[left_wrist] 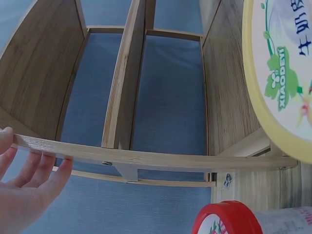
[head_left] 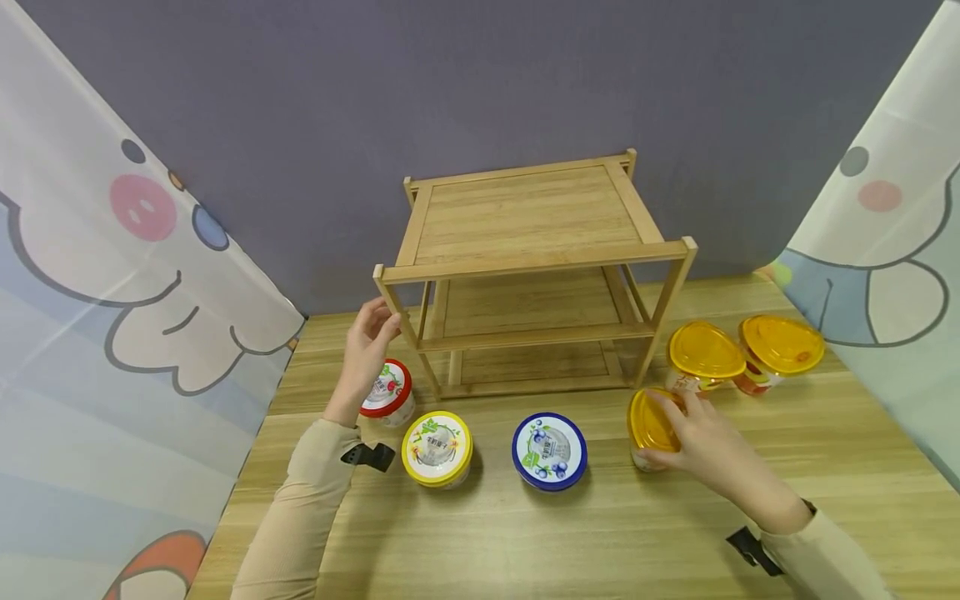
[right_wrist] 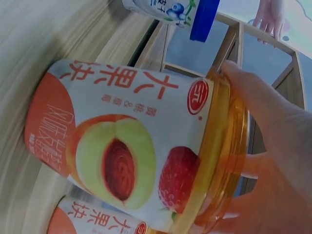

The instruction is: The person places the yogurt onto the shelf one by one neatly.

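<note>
My left hand (head_left: pixel 365 354) is at the front left post of a small wooden shelf rack (head_left: pixel 525 258). In the left wrist view, its thumb and fingertips pinch that post (left_wrist: pixel 87 150) from both sides. My right hand (head_left: pixel 712 442) grips the orange lid of a yogurt cup (head_left: pixel 651 425) at the rack's front right. The right wrist view shows this cup (right_wrist: pixel 122 131) with peach and strawberry pictures, its base on or very near the table. Two more orange-lidded cups stand behind that hand, one (head_left: pixel 705 350) nearer the rack, the other (head_left: pixel 780 346) farther right.
A red-lidded tub (head_left: pixel 390 392) stands by the left forearm, partly hidden. In front of the rack stand a yellow-lidded tub (head_left: pixel 437 450) and a blue-lidded tub (head_left: pixel 550 452). Behind rises a grey wall (head_left: pixel 510 92), with patterned curtains (head_left: pixel 97 275) on both sides of the wooden table (head_left: pixel 510 542).
</note>
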Demonstrator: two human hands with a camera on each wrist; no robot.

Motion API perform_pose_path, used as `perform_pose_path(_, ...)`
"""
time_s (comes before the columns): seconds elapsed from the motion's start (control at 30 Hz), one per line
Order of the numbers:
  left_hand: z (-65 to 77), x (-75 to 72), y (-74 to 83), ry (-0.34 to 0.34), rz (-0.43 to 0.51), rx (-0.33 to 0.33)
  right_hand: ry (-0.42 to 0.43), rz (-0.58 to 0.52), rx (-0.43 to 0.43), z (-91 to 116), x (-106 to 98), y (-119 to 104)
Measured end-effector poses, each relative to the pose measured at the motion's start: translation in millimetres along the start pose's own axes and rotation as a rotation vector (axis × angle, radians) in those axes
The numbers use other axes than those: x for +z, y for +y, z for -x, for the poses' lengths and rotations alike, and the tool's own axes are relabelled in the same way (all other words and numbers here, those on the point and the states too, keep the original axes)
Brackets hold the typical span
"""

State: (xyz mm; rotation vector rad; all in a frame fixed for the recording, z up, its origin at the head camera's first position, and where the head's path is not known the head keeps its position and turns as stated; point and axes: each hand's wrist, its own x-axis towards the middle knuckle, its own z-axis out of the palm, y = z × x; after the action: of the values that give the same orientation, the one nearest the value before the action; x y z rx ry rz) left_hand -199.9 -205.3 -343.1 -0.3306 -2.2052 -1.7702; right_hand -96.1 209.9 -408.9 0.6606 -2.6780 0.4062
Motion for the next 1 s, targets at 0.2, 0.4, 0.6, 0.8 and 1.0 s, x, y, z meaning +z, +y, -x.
perform_pose_path(0.2, -0.6, -0.4, -1.5, -0.003, 0.0, -0.016, -0.008, 0.009, 0.075, -0.1, 1.9, -6.2)
perform_pose_path(0.4, -1.2, -0.5, -2.4, -0.011, -0.008, -0.022, 0.029, 0.06, 0.142, 0.2, 4.6, -11.6)
perform_pose_path(0.6, -1.2, 0.8, -1.0, -0.015, 0.001, -0.022, 0.12, 0.114, 0.179, 1.5, 9.5, -16.8)
perform_pose_path(0.8, -0.9, 1.6, 0.7, -0.019, -0.002, -0.028, 0.165, 0.144, 0.201, 2.8, 13.6, -19.8)
perform_pose_path(1.0, -1.1, 1.5, -1.4, -0.023, 0.004, -0.018, 0.086, 0.135, 0.26, 2.6, 12.1, -24.1)
